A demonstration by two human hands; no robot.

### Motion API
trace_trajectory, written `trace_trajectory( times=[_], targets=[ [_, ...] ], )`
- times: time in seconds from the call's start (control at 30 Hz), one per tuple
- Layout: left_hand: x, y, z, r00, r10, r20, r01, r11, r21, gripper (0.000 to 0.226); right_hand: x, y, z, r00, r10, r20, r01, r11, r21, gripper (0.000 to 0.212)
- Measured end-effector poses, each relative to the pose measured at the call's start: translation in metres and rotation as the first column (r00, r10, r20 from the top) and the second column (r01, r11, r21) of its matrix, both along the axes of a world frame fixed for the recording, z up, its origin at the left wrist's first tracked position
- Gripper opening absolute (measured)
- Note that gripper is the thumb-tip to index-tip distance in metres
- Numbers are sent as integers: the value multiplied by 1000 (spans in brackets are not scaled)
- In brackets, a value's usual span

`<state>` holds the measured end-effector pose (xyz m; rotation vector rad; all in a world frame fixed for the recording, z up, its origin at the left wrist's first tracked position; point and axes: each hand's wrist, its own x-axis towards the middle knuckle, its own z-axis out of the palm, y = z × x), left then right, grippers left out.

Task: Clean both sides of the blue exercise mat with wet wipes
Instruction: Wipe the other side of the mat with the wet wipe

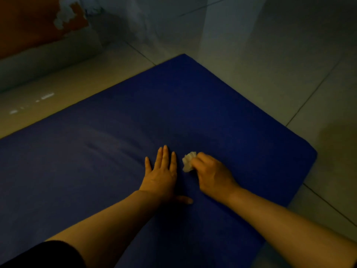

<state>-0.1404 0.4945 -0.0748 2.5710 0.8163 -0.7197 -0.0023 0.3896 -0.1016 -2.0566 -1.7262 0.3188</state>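
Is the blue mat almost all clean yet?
Hard to tell; no wiped patches show in this dim light. Right now the right hand rubs a crumpled wet wipe on the blue exercise mat while the left hand presses flat. The mat isn't flipped yet, so the underside remains.
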Motion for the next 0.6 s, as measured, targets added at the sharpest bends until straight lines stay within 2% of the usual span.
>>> trace_trajectory(
  times=[0.1, 0.17, 0.23, 0.37, 0.43, 0.5, 0.57, 0.6],
  targets=[
    [0, -14, -1, 999, 41, -2, -41, 999, 2, 122, 36, -1, -4, 968, -248, -42, 250, 968, 41, 32],
    [-4, -24, -2, 999, 41, 20, -41, 999, 7, 109, 44, 1, -6, 931, -364, 13, 364, 932, 6, 36],
    [-10, -33, -6, 998, 33, 57, -34, 999, 17, 98, 27, -2, -6, 951, -310, 2, 310, 951, 11, 40],
    [-16, -41, -15, 994, 38, 104, -42, 998, 38, 88, -17, -30, 4, 1000, -22, -16, 23, 998, 54, 28],
    [-16, -41, -16, 994, 32, 101, -36, 999, 35, 85, -5, -35, 7, 999, -3, -51, 6, 998, 58, 29],
    [-16, -40, -15, 995, 8, 99, -10, 1000, 22, 80, 24, -31, 6, 980, -183, -77, 187, 981, 57, 38],
    [-17, -39, -14, 995, -14, 102, 13, 1000, 5, 74, 50, -26, 8, 910, -415, -7, 414, 909, -49, 34],
    [-17, -39, -14, 994, -14, 106, 15, 1000, -5, 72, 56, -27, 7, 886, -461, 38, 463, 883, -78, 32]
  ],
)
